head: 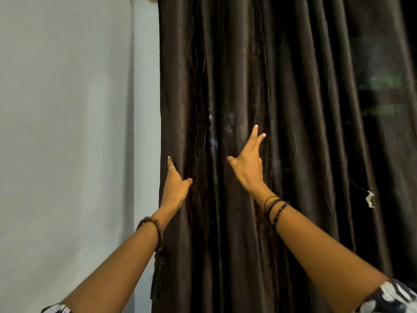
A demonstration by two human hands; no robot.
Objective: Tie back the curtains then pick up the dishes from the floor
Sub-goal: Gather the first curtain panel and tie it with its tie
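A dark brown curtain (293, 109) hangs in long folds over the middle and right of the view. My left hand (174, 188) lies against the curtain's left edge, its index finger straight and pointing up, thumb out to the right. My right hand (247, 161) is spread flat on the folds a little higher and to the right, fingers straight and splayed. Neither hand holds cloth that I can see. No dishes are in view.
A pale grey wall (67, 132) fills the left side. Dark window glass (388, 98) with faint reflections shows past the curtain's right edge. A small white tag on a thread (370, 198) hangs there.
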